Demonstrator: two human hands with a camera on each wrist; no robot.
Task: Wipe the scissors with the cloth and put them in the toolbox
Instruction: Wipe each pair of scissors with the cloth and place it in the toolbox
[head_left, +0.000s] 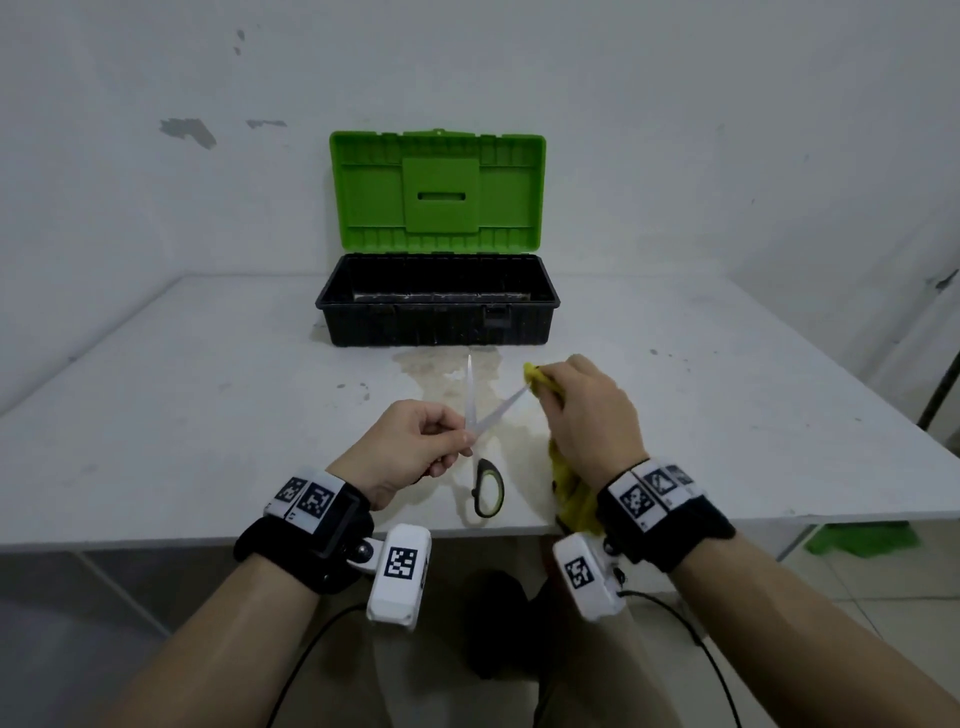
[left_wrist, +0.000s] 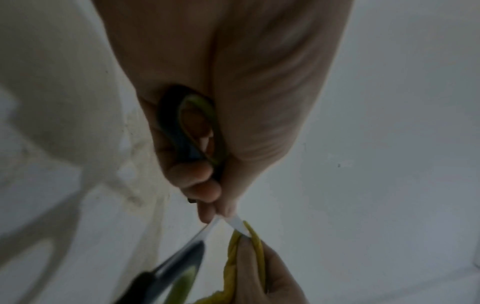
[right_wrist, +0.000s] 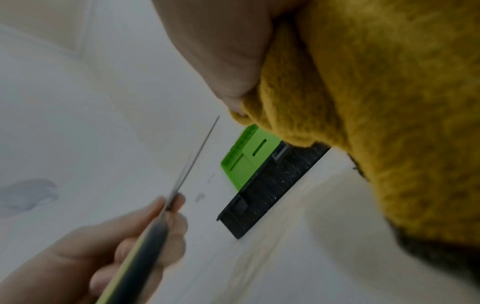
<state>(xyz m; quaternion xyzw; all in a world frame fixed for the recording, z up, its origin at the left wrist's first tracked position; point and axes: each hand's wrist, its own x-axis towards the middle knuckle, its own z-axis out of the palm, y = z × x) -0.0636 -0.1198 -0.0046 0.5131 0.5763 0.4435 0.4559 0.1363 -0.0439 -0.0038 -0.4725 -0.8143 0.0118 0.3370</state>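
The scissors have black and green handles and are spread wide, held above the white table. My left hand grips them near the pivot, with one handle loop tucked in the palm. My right hand holds a yellow cloth and pinches it round the tip of the right blade. The other blade points toward the toolbox, which stands apart at the back with its green lid up and its black tub showing nothing inside.
A pale stain marks the table just in front of the toolbox. The table's front edge runs under my wrists. Something green lies on the floor at the right. A wall stands close behind the toolbox.
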